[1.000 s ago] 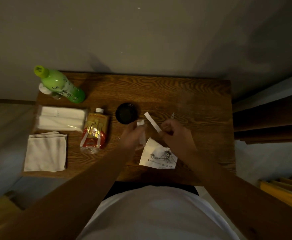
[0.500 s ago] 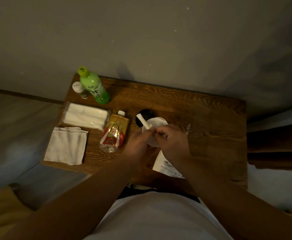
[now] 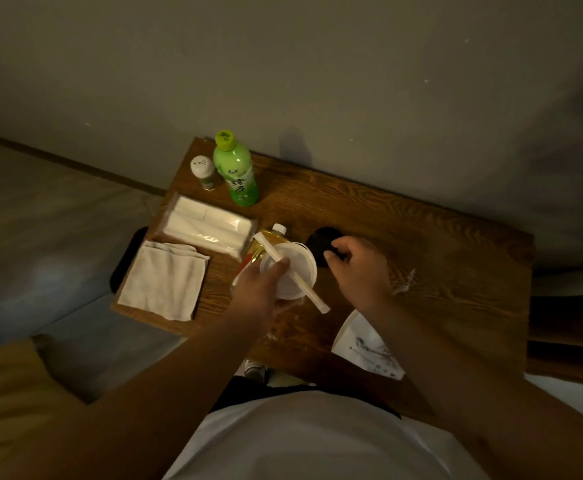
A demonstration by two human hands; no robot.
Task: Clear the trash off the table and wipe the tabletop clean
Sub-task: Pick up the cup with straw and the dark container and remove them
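Trash lies scattered on the wooden bench (image 3: 421,244), seen from the head camera looking down. The left hand (image 3: 260,296) is raised over the bench, its fingers curled round a white paper cup (image 3: 291,271), with a long wrapped straw-like stick (image 3: 291,273) pinned slantwise across the cup's mouth under the thumb. The right hand (image 3: 359,268) reaches toward a black round lid (image 3: 319,239) near the middle of the bench; its fingers are bent and the fingertips touch the lid's right edge, though whether they truly grip it cannot be told. Beneath the cup, mostly hidden, lies a crushed bottle with a gold label (image 3: 269,242) and a white cap. Just right of the right wrist a small clear wrapper (image 3: 406,282) rests on the wood. A crumpled printed paper (image 3: 369,344) sits at the near edge of the bench, partly under the right forearm.

On the left part of the bench a folded white cloth (image 3: 165,280) lies flat at the near corner, touching a pack of tissues (image 3: 207,225) behind it. At the far left corner a green bottle (image 3: 236,169) stands upright, with a small shaker (image 3: 204,172) just beside it on its left. Behind the bench is a plain wall (image 3: 317,64).
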